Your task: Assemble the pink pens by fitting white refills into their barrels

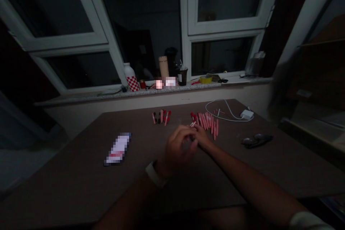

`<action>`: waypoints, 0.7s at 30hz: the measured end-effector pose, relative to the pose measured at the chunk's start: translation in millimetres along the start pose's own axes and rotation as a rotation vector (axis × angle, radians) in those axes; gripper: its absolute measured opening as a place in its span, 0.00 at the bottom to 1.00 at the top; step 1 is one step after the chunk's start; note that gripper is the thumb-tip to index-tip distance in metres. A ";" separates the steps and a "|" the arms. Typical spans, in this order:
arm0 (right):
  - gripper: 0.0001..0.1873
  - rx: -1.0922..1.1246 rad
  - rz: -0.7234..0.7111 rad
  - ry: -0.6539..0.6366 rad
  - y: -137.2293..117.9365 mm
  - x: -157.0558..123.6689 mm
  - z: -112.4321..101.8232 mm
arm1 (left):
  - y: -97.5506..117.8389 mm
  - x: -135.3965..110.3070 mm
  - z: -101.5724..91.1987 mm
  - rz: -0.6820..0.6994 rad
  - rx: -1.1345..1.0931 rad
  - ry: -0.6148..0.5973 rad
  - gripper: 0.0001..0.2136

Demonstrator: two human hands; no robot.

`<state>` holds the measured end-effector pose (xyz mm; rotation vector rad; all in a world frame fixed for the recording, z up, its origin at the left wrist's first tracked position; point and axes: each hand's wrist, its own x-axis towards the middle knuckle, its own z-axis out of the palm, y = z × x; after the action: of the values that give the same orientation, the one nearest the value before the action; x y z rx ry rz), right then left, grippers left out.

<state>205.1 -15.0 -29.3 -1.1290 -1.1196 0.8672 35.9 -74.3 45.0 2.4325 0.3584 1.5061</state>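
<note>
My left hand (pixel 179 146), with a pale band on its wrist, is raised over the middle of the table. Its fingers are curled and slightly blurred; a dark spot shows inside the curl, too dim to name. Just beyond it, my right hand (pixel 201 136) reaches in low, partly covered by the left, with its fingers drawn together. Small pale slim pieces (pixel 193 124) show at its fingertips. Close beside my right hand lies a row of slim pink pens (pixel 207 120), some with red ends. A smaller group of pens (pixel 161 116) with black and red ends lies farther left.
On the table (pixel 151 194) are a phone (pixel 118 150) at left, glasses (pixel 257 140) at right, and a white charger (pixel 247 115) with a looped cable. A checkered bottle (pixel 132 78), beige tumbler (pixel 163 66), dark cup (pixel 182 76) and yellow tape roll (pixel 206 79) stand on the windowsill.
</note>
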 end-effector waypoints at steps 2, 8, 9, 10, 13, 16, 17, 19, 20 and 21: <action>0.24 0.002 0.001 0.001 -1.0 0.1 0.4 | -32.2 -0.1 3.2 -0.141 0.123 -0.075 0.09; 0.24 0.016 0.011 -0.001 -2.1 -1.7 3.1 | -102.4 -25.8 7.1 -0.321 0.302 -0.304 0.10; 0.24 0.013 -0.004 -0.001 -2.7 -2.2 3.4 | -104.6 -28.2 7.6 -0.330 0.308 -0.319 0.10; 0.23 0.006 -0.015 -0.004 -3.3 -2.8 3.6 | -104.9 -29.7 8.1 -0.335 0.312 -0.329 0.10; 0.23 -0.013 -0.021 -0.018 -5.0 -3.8 3.5 | -101.7 -29.9 9.6 -0.359 0.295 -0.311 0.10; 0.23 -0.008 -0.029 -0.025 -4.2 -3.2 3.2 | -100.8 -28.7 10.0 -0.403 0.233 -0.249 0.10; 0.22 -0.006 -0.032 -0.027 -3.3 -2.7 3.0 | -101.5 -28.5 9.9 -0.412 0.214 -0.237 0.10; 0.22 -0.005 -0.032 -0.031 -1.3 -1.5 2.7 | -103.6 -28.6 10.0 -0.417 0.188 -0.231 0.11; 0.22 -0.009 -0.029 -0.030 -0.3 -1.0 2.5 | -104.9 -28.9 10.3 -0.417 0.184 -0.236 0.11; 0.22 -0.014 -0.024 -0.031 0.5 -0.5 2.3 | -106.2 -29.1 10.7 -0.418 0.184 -0.240 0.11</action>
<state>202.8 -14.8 -29.8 -1.1149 -1.1644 0.8614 25.2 14.3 -20.4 2.4343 0.9206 1.0337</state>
